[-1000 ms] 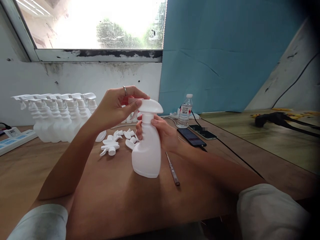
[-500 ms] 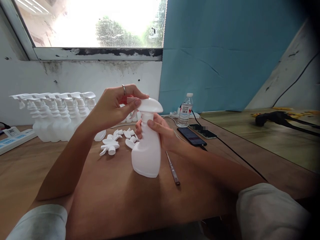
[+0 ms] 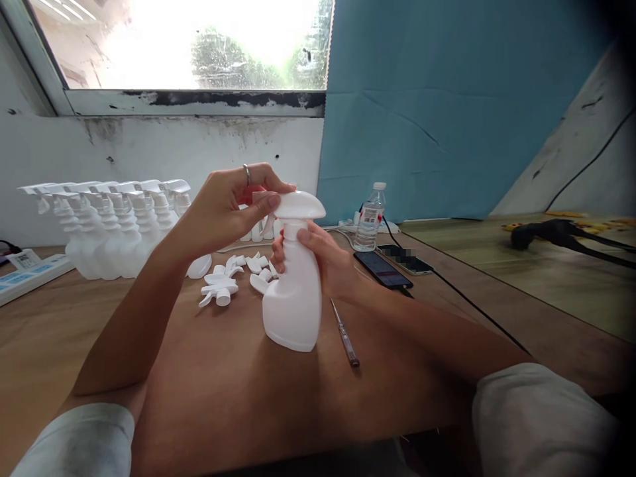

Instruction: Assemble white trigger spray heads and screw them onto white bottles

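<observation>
1. Our left hand [image 3: 231, 204], with a ring [image 3: 247, 174] on one finger, has a narrow grip: thumb and fingers pinch the left end of the white spray head [image 3: 302, 205].
2. Our right hand [image 3: 336, 263] has its grip closed around the neck of the white spray bottle [image 3: 292, 308] – thumb on the near side, fingertips showing at the left edge.
3. We have the spray bottle near upright in front of us, the spray head on top of it, above the middle of the brown table [image 3: 238, 404] (we cannot tell whether its base touches the wood).
4. Behind it and to the left, we see loose white parts [image 3: 218, 291] lying in a small heap.
5. Just to the right of the spray bottle lies a screwdriver [image 3: 346, 339], its handle towards us.
6. Farther back on the right we find two phones, a nearer one [image 3: 381, 269] and a farther one [image 3: 405, 258], and beside them a clear water bottle [image 3: 368, 228], standing upright.
7. On our left stands a row of white bottles [image 3: 116, 232] with tops fitted – close together, partly behind our forearm – and near them a power strip [image 3: 37, 277].
</observation>
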The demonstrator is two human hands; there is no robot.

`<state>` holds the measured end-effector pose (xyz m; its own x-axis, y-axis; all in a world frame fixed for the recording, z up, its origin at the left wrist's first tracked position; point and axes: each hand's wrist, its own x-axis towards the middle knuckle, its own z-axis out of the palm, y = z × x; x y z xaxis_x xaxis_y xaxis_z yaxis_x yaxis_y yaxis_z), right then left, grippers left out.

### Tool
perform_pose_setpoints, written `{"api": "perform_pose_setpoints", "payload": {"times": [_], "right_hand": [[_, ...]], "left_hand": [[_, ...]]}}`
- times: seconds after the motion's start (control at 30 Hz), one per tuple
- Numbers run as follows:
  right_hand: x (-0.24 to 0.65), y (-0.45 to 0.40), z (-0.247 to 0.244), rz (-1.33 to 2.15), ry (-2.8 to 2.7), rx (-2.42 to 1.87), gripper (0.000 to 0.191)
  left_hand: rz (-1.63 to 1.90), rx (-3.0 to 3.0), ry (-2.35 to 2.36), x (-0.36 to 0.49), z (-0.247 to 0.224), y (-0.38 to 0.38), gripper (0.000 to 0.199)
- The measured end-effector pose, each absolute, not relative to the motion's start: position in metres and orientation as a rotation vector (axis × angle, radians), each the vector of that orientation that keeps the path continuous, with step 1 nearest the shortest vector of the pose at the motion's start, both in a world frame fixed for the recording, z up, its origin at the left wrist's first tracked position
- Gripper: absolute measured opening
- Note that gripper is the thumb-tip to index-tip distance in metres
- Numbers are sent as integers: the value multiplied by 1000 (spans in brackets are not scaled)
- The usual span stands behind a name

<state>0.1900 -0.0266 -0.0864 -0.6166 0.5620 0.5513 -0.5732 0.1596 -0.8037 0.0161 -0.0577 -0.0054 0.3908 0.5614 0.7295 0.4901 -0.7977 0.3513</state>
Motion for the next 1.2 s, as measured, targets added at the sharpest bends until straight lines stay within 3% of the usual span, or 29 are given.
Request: {"api": "perform_pose_setpoints", "payload": {"times": [1.2], "right_hand": [[188, -31, -82, 1588, -1568, -63, 22]], "left_hand": [[1344, 2580, 882, 12, -6, -58, 13]]}}
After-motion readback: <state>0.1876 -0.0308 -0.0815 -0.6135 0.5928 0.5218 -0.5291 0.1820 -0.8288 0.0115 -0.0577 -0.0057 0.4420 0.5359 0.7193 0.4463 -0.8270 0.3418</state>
